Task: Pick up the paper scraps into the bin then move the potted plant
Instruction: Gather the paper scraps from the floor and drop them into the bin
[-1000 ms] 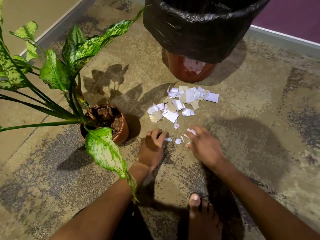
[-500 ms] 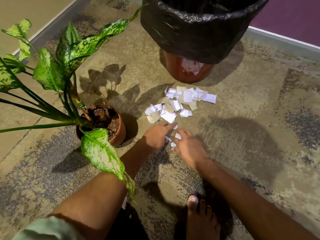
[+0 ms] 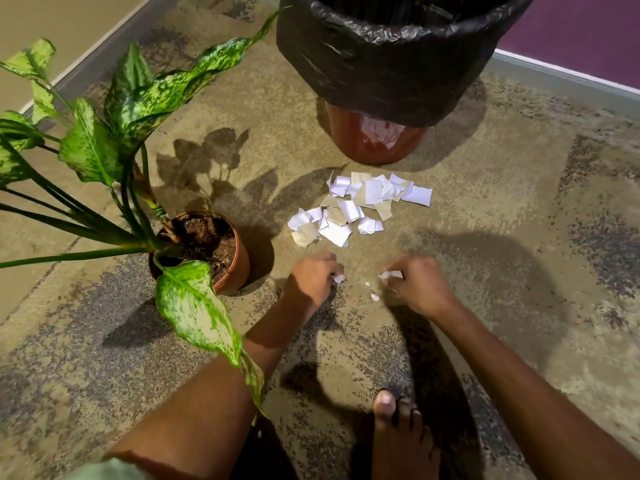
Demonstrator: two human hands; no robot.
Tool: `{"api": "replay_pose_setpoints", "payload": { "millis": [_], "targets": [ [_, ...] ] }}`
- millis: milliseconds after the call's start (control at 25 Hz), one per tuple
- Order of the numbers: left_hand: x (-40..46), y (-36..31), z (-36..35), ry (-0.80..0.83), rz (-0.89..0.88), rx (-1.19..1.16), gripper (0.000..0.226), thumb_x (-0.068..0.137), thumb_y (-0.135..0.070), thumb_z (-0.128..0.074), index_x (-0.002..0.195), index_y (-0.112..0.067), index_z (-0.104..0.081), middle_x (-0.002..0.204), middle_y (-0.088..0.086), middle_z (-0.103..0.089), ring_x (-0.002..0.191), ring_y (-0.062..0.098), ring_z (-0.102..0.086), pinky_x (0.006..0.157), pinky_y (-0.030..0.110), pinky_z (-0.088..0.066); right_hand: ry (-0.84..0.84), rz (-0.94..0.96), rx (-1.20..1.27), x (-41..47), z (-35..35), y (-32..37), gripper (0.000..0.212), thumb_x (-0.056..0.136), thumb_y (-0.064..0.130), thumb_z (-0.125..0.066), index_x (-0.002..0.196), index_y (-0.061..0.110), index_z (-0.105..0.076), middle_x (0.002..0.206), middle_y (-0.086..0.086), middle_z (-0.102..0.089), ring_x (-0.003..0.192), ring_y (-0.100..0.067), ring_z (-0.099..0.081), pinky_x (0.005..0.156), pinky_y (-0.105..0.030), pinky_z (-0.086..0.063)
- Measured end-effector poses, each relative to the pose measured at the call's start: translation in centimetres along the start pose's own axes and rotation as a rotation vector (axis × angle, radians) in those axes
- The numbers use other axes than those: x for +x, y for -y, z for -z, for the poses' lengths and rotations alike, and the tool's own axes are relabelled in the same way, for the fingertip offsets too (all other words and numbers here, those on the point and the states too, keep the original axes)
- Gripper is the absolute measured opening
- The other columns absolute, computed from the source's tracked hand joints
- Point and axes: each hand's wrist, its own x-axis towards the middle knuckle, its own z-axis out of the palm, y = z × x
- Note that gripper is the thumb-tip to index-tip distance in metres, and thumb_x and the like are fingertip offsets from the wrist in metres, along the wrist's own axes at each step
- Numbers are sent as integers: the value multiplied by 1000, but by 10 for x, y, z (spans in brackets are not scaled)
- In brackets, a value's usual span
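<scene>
A pile of white and tan paper scraps [image 3: 360, 207] lies on the floor in front of the bin [image 3: 377, 140], a red-brown pail lined with a black bag. My left hand [image 3: 311, 280] hovers low just below the pile and pinches a small white scrap. My right hand [image 3: 414, 284] is beside it and pinches another white scrap at its fingertips. Two tiny scraps [image 3: 374, 297] lie on the floor between my hands. The potted plant [image 3: 204, 249], with speckled green leaves in a brown pot, stands left of my left hand.
One long leaf [image 3: 197, 313] hangs over my left forearm. My bare foot [image 3: 401, 434] rests on the floor at the bottom centre. A grey threshold strip [image 3: 104, 53] runs along the upper left, and a purple wall [image 3: 585, 32] with a pale skirting is at the upper right.
My hands came together near the pile's lower edge, then drew back and apart. Each now holds a small scrap, and fewer loose bits lie between them.
</scene>
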Motion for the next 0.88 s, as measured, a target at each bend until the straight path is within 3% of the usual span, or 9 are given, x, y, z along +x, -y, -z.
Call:
{"api": "replay_pose_setpoints", "payload": {
  "millis": [80,200,320,440,560,720,880],
  "targets": [
    [-4,-3,-3,-10,8,18,29,85,6,-55,92,-15,-75,97,-2,-69,88,18,-67,77,27,-56,91,44,-53,-4,-1,-4,9,83,13,-65,76,11,-70,83,-1,-68,71,-16,-59,68,-28,-47],
    [-7,-10,-4,-54,58,24,34,86,7,-53,98,-16,-74,104,-2,-70,91,18,-68,78,25,-55,139,87,-121,-16,-14,3,20,87,14,-62,106,13,-69,109,-3,-61,94,-20,-59,79,-22,-41],
    [-8,-13,-3,-23,81,11,29,89,3,-53,103,-15,-72,111,0,-68,96,20,-67,86,23,-51,154,116,-150,-26,-28,11,33,94,21,-55,127,19,-57,123,1,-50,93,-13,-54,82,-17,-38],
    [-6,-14,1,-28,173,-78,23,90,-2,-55,101,-12,-72,109,1,-69,95,16,-66,86,13,-44,180,174,-233,-23,-38,17,22,95,17,-48,114,13,-59,119,-9,-53,92,-23,-56,78,-33,-48],
    [-5,-27,12,-84,202,-185,22,90,-1,-55,97,-13,-73,102,3,-71,87,14,-65,85,28,-54,163,162,-225,-17,-36,19,20,93,13,-51,109,9,-62,114,-12,-56,95,-27,-56,78,-35,-45],
    [18,-65,51,-265,213,-311,18,91,-8,-59,103,-15,-71,99,-3,-66,77,7,-56,78,25,-52,-166,87,-44,-5,19,26,19,82,10,-64,95,20,-73,97,2,-65,77,-12,-57,66,-15,-37],
    [54,-117,117,-733,-62,-436,20,83,3,-61,96,-5,-73,89,4,-64,77,5,-55,71,12,-44,-553,112,131,24,123,57,14,75,15,-68,87,19,-75,87,2,-67,77,-14,-60,70,-20,-42]
  ]
}}
